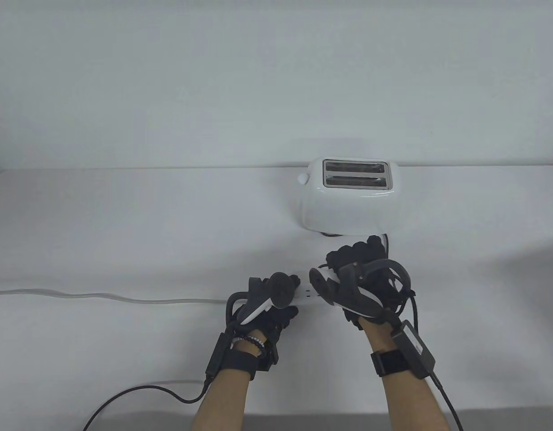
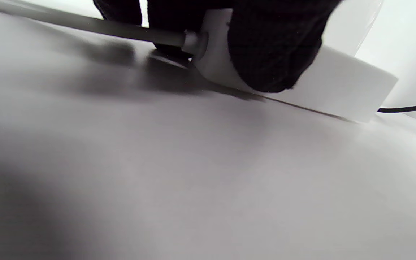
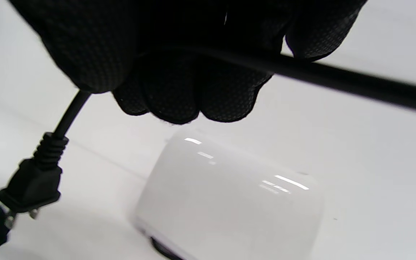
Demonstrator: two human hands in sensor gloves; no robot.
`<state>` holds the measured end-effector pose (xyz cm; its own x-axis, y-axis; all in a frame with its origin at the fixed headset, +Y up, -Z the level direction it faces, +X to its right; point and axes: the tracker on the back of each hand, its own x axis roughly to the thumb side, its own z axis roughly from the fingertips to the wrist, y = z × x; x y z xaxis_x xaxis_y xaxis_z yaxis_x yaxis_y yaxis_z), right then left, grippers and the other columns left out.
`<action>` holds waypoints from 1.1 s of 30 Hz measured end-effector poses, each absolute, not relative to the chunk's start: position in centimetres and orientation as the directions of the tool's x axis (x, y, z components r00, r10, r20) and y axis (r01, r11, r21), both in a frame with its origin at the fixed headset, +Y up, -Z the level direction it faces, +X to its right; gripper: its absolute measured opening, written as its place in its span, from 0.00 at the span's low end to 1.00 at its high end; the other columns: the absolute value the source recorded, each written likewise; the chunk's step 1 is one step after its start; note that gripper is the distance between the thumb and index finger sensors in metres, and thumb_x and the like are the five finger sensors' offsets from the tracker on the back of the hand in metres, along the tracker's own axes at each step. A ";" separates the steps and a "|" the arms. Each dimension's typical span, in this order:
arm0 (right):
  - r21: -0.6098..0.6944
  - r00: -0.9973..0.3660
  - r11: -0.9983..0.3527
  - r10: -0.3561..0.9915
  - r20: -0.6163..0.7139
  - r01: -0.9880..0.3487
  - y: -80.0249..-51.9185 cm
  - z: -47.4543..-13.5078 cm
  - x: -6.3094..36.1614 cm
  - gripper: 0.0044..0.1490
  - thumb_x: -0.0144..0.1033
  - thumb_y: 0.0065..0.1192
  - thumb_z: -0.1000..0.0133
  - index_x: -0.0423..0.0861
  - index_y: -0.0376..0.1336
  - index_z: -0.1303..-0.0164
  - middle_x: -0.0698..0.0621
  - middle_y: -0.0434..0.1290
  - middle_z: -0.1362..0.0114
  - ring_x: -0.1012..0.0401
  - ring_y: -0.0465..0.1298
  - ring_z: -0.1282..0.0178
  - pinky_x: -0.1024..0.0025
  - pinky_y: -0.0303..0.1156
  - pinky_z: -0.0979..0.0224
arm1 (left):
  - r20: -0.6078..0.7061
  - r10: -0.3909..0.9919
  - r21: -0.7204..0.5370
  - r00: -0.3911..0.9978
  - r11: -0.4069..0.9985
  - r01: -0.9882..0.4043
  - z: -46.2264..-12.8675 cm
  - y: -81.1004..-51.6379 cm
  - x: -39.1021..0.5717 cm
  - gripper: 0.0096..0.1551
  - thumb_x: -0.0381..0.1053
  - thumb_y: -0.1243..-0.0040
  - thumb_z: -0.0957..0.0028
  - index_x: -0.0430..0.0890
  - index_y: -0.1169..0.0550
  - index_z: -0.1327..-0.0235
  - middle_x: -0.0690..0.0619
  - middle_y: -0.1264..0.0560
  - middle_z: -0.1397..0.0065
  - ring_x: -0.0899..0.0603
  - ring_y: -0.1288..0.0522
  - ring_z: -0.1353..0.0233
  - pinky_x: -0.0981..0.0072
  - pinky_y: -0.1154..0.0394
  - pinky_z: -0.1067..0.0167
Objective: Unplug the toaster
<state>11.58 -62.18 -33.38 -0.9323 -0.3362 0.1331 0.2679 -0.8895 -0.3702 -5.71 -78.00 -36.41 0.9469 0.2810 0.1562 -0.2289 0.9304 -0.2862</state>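
Note:
A white two-slot toaster (image 1: 350, 197) stands at the back of the table; it also shows in the right wrist view (image 3: 229, 195). My left hand (image 1: 272, 298) presses down on a white power strip (image 1: 308, 293), seen close in the left wrist view (image 2: 338, 86). My right hand (image 1: 361, 269) grips the toaster's black cord (image 3: 338, 81). The black plug (image 3: 31, 184) hangs free from the hand, its prongs bare and out of the strip.
The strip's grey cable (image 1: 101, 297) runs left across the table to the edge. A black glove cable (image 1: 137, 395) lies near the front edge. A white wall stands behind the table.

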 end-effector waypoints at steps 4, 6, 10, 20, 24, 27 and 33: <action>-0.371 -0.958 -0.893 -0.284 0.024 0.255 -61.2 -32.8 16.1 0.27 0.50 0.69 0.57 0.54 0.76 0.49 0.57 0.82 0.46 0.57 0.79 0.43 0.40 0.65 0.31 | 0.156 0.281 -0.287 0.947 0.930 -0.228 -36.4 -78.0 -5.7 0.48 0.57 0.34 0.49 0.65 0.44 0.16 0.60 0.39 0.11 0.45 0.35 0.16 0.47 0.44 0.12; -0.355 -0.968 -0.902 -0.247 -0.046 0.247 -61.3 -32.6 18.5 0.27 0.51 0.68 0.56 0.54 0.76 0.49 0.57 0.82 0.47 0.57 0.79 0.43 0.40 0.65 0.31 | 0.156 0.280 -0.288 0.947 0.930 -0.228 -36.4 -78.0 -5.7 0.48 0.57 0.34 0.49 0.65 0.44 0.16 0.60 0.39 0.11 0.46 0.35 0.16 0.47 0.44 0.12; -0.298 -0.972 -0.938 -0.118 -0.205 0.177 -62.0 -32.1 23.9 0.27 0.51 0.67 0.56 0.52 0.77 0.50 0.56 0.84 0.51 0.58 0.81 0.48 0.43 0.68 0.34 | 0.157 0.277 -0.287 0.948 0.931 -0.224 -36.4 -77.9 -5.7 0.48 0.57 0.34 0.49 0.65 0.44 0.16 0.60 0.39 0.11 0.46 0.35 0.16 0.47 0.44 0.12; -0.214 -0.844 -0.968 0.223 -0.487 -0.131 -69.0 -30.6 33.6 0.27 0.49 0.68 0.55 0.49 0.77 0.51 0.55 0.85 0.53 0.58 0.82 0.51 0.44 0.69 0.36 | 0.158 0.275 -0.288 0.948 0.932 -0.222 -36.4 -77.9 -5.7 0.48 0.57 0.34 0.49 0.65 0.44 0.16 0.60 0.39 0.11 0.46 0.35 0.16 0.47 0.44 0.12; -0.181 -0.806 -0.972 0.225 -0.547 -0.148 -71.7 -30.6 34.9 0.27 0.49 0.67 0.55 0.49 0.77 0.50 0.56 0.84 0.53 0.58 0.82 0.51 0.44 0.69 0.37 | 0.159 0.275 -0.288 0.948 0.932 -0.221 -36.4 -77.9 -5.7 0.48 0.57 0.34 0.49 0.65 0.44 0.16 0.60 0.39 0.11 0.45 0.34 0.16 0.47 0.44 0.12; -0.152 -0.764 -0.974 0.226 -0.604 -0.168 -73.4 -30.7 35.6 0.27 0.49 0.67 0.55 0.49 0.77 0.50 0.55 0.84 0.53 0.58 0.82 0.51 0.43 0.69 0.37 | 0.159 0.275 -0.288 0.948 0.932 -0.222 -36.4 -77.9 -5.7 0.48 0.57 0.34 0.49 0.65 0.44 0.16 0.60 0.39 0.11 0.45 0.35 0.16 0.47 0.44 0.12; 0.048 -0.764 -0.998 -0.056 -0.643 0.033 -75.9 -31.3 36.1 0.29 0.52 0.67 0.55 0.50 0.76 0.49 0.56 0.84 0.51 0.57 0.81 0.49 0.42 0.68 0.36 | 0.158 0.278 -0.288 0.948 0.931 -0.225 -36.3 -77.9 -5.7 0.48 0.57 0.34 0.49 0.66 0.44 0.16 0.60 0.39 0.11 0.46 0.35 0.16 0.47 0.44 0.12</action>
